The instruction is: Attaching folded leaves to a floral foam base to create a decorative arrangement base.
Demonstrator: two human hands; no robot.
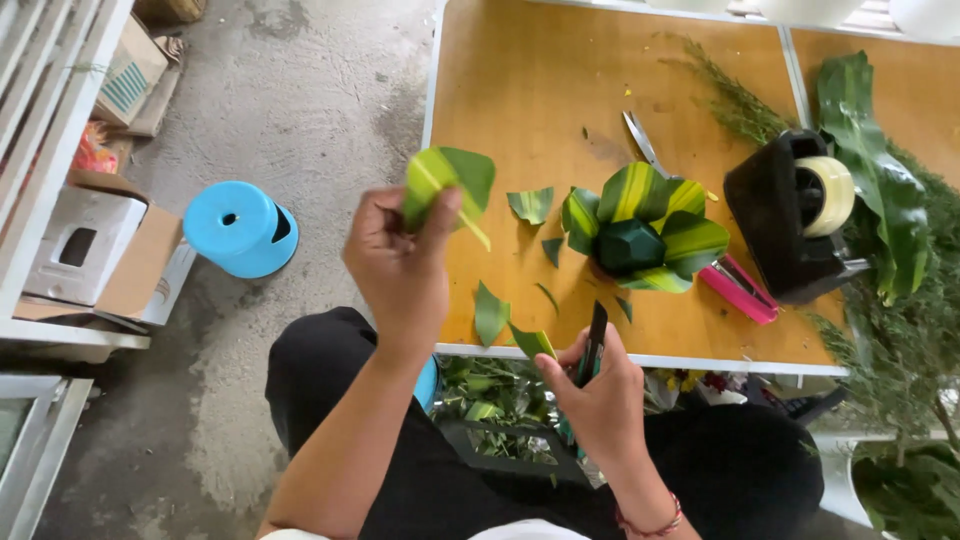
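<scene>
Left hand point(400, 262) pinches a striped green leaf point(448, 180) upright — right hand point(598, 395), lower and right, grips dark scissors point(594, 345) pointing up toward the tabletop point(520, 90).

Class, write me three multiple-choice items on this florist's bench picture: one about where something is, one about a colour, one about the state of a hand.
1. Where is the tape dispenser?
A. on the wooden table, right of the leaf arrangement
B. on the floor
C. on the stool

2. What colour is the stool?
A. red
B. blue
C. white

3. What is the left hand doing?
A. lying flat on the table
B. hanging empty
C. pinching a folded striped leaf

Answers: 1 A, the black dispenser stands on the tabletop beside the arrangement. 2 B, its round seat is light blue. 3 C, fingers close on the green and yellow leaf held above the table edge, while the right hand grips scissors.
</scene>
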